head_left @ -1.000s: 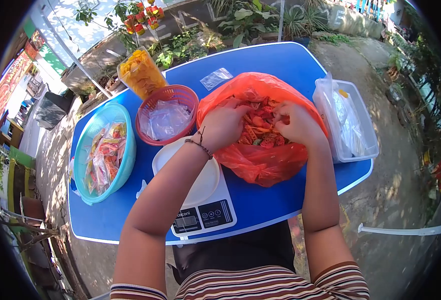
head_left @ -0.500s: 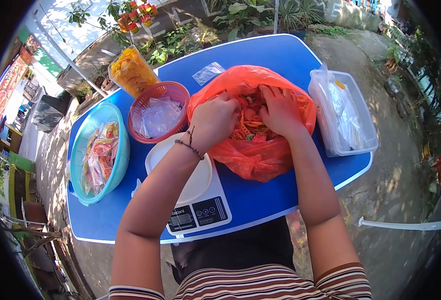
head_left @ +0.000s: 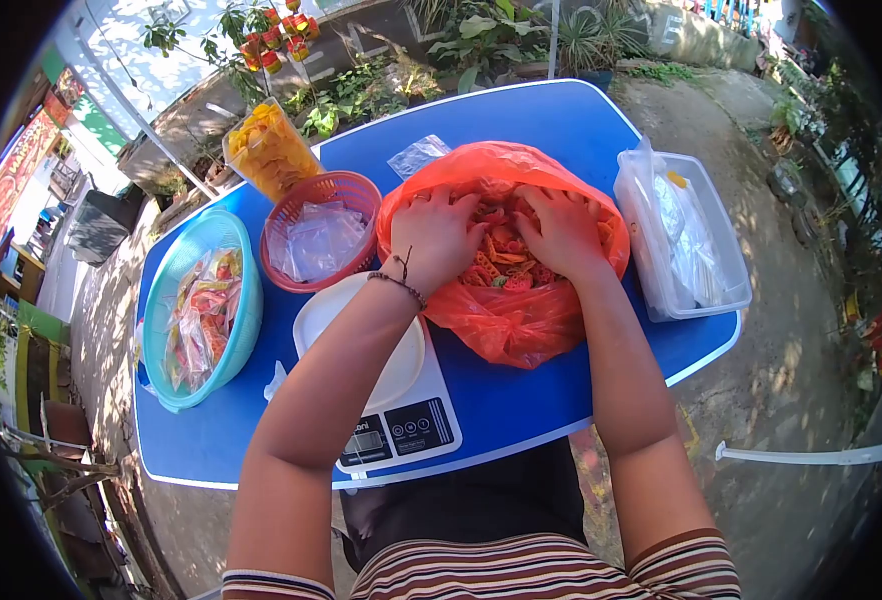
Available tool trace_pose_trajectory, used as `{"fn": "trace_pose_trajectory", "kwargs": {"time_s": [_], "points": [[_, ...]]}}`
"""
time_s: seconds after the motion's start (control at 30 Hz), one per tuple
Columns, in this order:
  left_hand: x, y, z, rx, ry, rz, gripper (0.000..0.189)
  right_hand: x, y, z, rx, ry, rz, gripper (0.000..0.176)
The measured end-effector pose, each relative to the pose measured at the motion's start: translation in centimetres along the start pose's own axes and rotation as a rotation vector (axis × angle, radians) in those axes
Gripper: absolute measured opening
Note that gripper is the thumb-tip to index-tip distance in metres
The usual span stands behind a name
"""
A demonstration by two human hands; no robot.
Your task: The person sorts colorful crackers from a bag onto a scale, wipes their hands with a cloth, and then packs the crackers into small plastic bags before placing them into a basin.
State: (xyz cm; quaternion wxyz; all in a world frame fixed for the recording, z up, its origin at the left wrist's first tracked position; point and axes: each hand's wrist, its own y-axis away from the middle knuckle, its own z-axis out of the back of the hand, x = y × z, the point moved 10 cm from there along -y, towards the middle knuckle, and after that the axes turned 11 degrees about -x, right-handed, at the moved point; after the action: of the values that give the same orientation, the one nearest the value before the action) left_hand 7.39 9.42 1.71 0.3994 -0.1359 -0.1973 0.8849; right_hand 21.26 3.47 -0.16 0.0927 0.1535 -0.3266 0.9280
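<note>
A red plastic bag (head_left: pixel 521 330) stands wide open on the blue table, filled with orange and red perforated snack pieces (head_left: pixel 501 262). Inside its left part rests my left hand (head_left: pixel 433 238), fingers stretched out and thumb apart, against the bag and the pieces. My right hand (head_left: pixel 561 232) lies over the right part of the pieces with its fingers spread; some fingertips are hidden among them. Neither hand visibly grips anything. Below my left forearm is a white kitchen scale (head_left: pixel 431 400) with a round white plate (head_left: pixel 401 375) on it.
At the left sit a light-blue basket (head_left: pixel 251 310) of filled packets and a red basket (head_left: pixel 273 205) of clear plastic bags. Behind them stands a clear container of yellow chips (head_left: pixel 273 150). A clear plastic bin (head_left: pixel 731 265) holding plastic bags is near the blue table's (head_left: pixel 521 105) right edge.
My left hand has opened from a curled shape, its fingers now stretched toward the bag's far side. My right hand has shifted slightly, still spread over the pieces.
</note>
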Motion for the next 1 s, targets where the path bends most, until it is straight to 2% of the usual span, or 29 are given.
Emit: {"fn": "trace_pose_trajectory", "kwargs": {"time_s": [0.03, 0.1, 0.2, 0.23, 0.33, 0.43, 0.53, 0.63, 0.73, 0.83, 0.9, 1.0], "points": [[-0.3, 0.1, 0.0, -0.019, -0.033, -0.015, 0.040, 0.9, 0.5, 1.0, -0.143, 0.096, 0.093, 0.034], [-0.6, 0.2, 0.3, -0.052, -0.103, -0.047, 0.041, 0.3, 0.3, 0.5, -0.098, 0.038, 0.066, 0.029], [-0.4, -0.1, -0.3, 0.047, -0.069, -0.057, 0.038, 0.2, -0.2, 0.1, 0.011, -0.089, -0.001, 0.026], [-0.3, -0.2, -0.4, 0.082, 0.022, -0.048, 0.037, 0.2, -0.3, 0.0, 0.053, -0.136, -0.029, 0.026], [0.0, -0.6, -0.5, 0.167, 0.289, -0.027, 0.033, 0.1, -0.5, -0.2, 0.019, -0.550, -0.078, 0.023], [-0.4, -0.5, -0.4, 0.196, 0.489, -0.010, 0.030, 0.0, -0.9, 2.3, -0.179, -0.652, -0.092, 0.023], [-0.4, 0.1, 0.3, 0.168, 0.575, 0.021, 0.030, -2.6, -0.6, 0.8, -0.106, -0.875, -0.438, 0.018], [0.2, 0.1, 1.2, 0.112, 0.575, 0.074, 0.028, -2.7, -0.9, 2.1, -0.241, -0.673, -0.299, 0.016], [1.2, -0.2, 1.8, 0.068, 0.580, 0.118, 0.028, -1.4, -0.7, 1.6, -0.094, -0.322, -0.171, 0.021], [2.4, -0.5, 1.5, 0.000, 0.714, 0.203, 0.028, 1.1, -0.3, 1.6, -0.077, -0.305, 0.057, 0.028], [2.8, -0.5, 1.6, -0.050, 0.829, 0.255, 0.029, 1.2, 0.3, 0.7, 0.012, -0.236, 0.019, 0.031], [2.2, -0.3, 1.8, 0.047, 0.756, 0.269, 0.028, 1.8, 0.1, 0.3, 0.079, -0.123, -0.023, 0.031]]}}
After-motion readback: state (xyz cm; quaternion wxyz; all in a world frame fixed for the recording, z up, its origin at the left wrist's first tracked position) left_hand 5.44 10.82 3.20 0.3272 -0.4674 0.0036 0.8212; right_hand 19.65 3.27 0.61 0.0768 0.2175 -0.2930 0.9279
